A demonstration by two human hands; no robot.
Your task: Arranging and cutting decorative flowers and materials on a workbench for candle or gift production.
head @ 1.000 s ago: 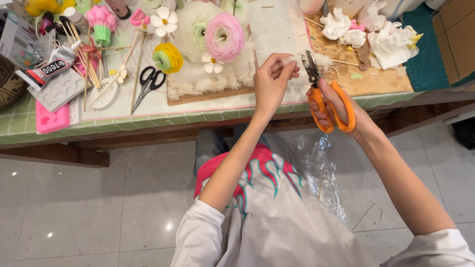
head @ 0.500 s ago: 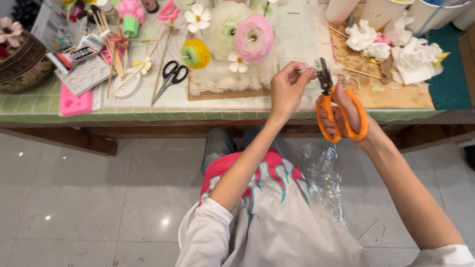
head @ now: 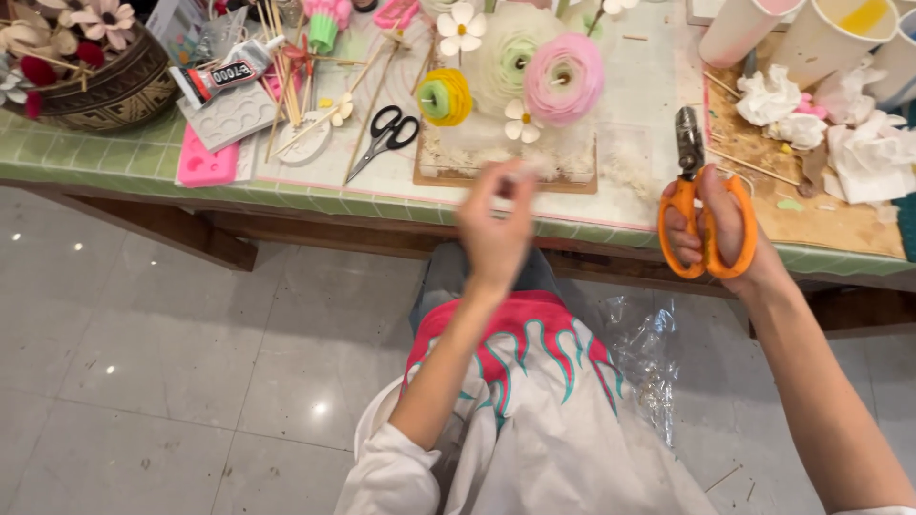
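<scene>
At the far left of the worktop [head: 114, 157] sits a dark bowl [head: 114, 81] of paper flowers. Next come a glue tube [head: 221, 76], a pink mould [head: 205, 164], a bundle of sticks [head: 286, 86] and black scissors [head: 386, 133] lying flat and closed. A yellow flower [head: 445, 95], a pale flower [head: 506, 52] and a pink flower [head: 564, 78] stand on a board [head: 506, 176] near the front edge.

The left hand [head: 496, 229] is raised just in front of that board, blurred. Its fingertips look pinched together on something small and pale, but I cannot tell what it is or how tight the grip is. Whatever it is, it looks thin and light, likely easy to crush, so a gentle pinch at one end would suit it.

The right hand [head: 716, 234] holds orange snips [head: 704, 205] upright above the worktop edge, fingers through the loop handles, the short dark blades pointing up and closed. The grip is a firm wrap on the handles. The snips look stiff and fairly heavy for their size, with smooth plastic loops that give a sure hold; the blades are the part to keep clear of.

Further right lie crumpled tissues [head: 868, 157] on a brown mat [head: 821, 224], with pale cups [head: 811, 33] behind. Below, clear plastic wrap [head: 644, 353] hangs beside the person's lap.
</scene>
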